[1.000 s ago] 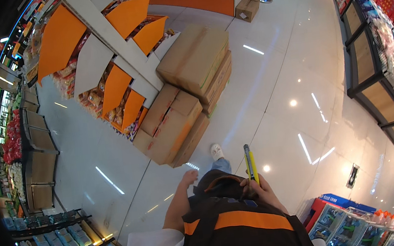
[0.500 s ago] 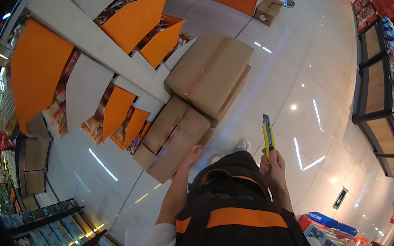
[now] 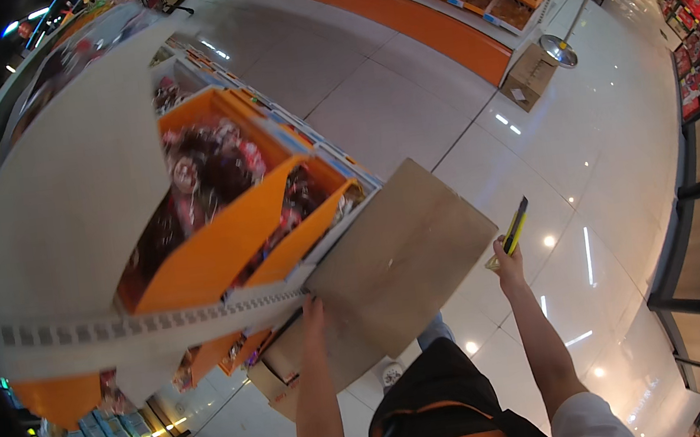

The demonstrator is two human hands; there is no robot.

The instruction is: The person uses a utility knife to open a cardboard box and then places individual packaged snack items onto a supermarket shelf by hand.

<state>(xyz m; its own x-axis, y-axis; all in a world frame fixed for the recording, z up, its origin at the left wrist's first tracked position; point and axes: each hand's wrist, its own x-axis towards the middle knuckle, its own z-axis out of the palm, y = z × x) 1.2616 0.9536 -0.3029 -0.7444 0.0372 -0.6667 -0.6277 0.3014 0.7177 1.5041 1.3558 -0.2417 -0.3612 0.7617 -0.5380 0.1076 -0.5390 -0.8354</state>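
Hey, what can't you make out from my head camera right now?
All in the head view:
Inside of the large carton: hidden by its closed top.
Lower carton: partly covered by the left forearm.
Left hand: fingertips blurred, contact unclear.
Middle of the yellow cutter: hidden by the right hand.
Wrapped goods: blurred.

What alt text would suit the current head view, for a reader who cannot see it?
A right hand grips a yellow cutter beside a large cardboard box, while the left hand is at the box's left edge, contact unclear. Orange bins of wrapped goods stand to the left, shelves to the right.
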